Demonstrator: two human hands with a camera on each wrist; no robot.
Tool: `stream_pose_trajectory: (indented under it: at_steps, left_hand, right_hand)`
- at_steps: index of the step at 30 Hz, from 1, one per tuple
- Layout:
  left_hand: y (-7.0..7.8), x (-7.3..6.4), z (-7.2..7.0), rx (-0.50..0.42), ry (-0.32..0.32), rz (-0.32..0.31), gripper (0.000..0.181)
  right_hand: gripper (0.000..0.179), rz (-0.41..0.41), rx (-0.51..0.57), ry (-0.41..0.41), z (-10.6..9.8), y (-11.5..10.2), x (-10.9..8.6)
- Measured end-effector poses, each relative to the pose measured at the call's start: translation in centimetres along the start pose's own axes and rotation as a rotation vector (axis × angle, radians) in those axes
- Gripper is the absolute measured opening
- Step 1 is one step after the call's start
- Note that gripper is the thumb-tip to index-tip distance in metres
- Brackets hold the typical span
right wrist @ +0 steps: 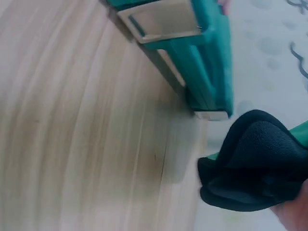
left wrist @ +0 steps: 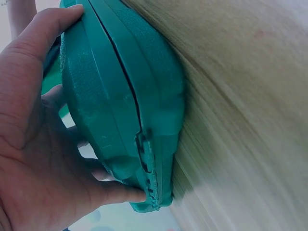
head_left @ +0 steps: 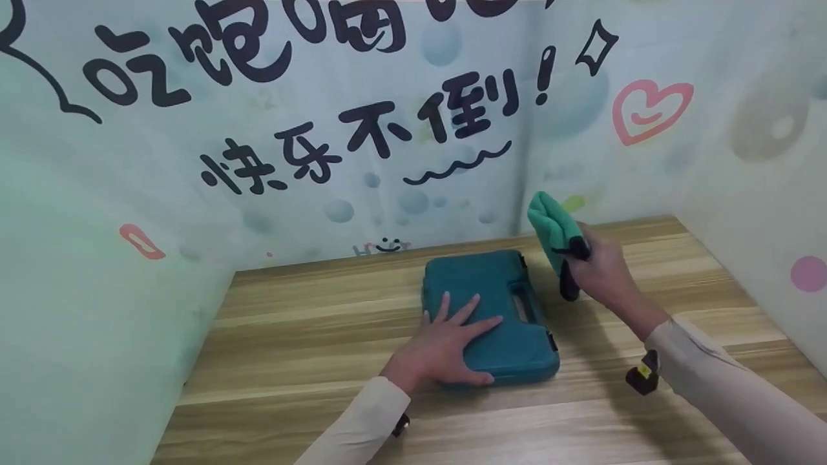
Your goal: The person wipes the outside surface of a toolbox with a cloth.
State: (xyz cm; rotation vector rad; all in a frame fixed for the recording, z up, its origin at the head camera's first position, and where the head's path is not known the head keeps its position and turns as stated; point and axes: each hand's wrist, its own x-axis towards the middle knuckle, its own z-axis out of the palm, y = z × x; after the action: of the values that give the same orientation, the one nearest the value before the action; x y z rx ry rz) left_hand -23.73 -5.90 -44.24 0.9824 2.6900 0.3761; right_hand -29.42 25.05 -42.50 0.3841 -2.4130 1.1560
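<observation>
A teal plastic carrying case lies closed and flat on the wooden table. My left hand rests on its lid with the fingers spread; the left wrist view shows its thumb and a finger reaching to the edges of the case. To the right of the case, raised above the table, my right hand grips a folded, soft green-and-black cloth item. Seen from the right wrist, its black part is nearest, and most of the right hand is out of frame. The item's exact kind does not show.
Light walls stand on the left and right of the wooden table, and a printed backdrop with large dark characters rises behind it. The case's handle and latches face right, towards the right arm.
</observation>
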Motion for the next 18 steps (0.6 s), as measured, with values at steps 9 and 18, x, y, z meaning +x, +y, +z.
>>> stream_pose_trajectory:
  at_steps: [9,18]
  left_hand:
    - [-0.3,0.3,0.3,0.024,0.0,0.003,0.091]
    - [-0.2,0.3,0.1,0.026,0.002,0.012,0.09]
  right_hand:
    - [0.061,-0.202,-0.218,-0.412,5.5,-1.2,1.4]
    - [0.072,-0.128,-0.429,-0.615,6.6,-2.5,2.8]
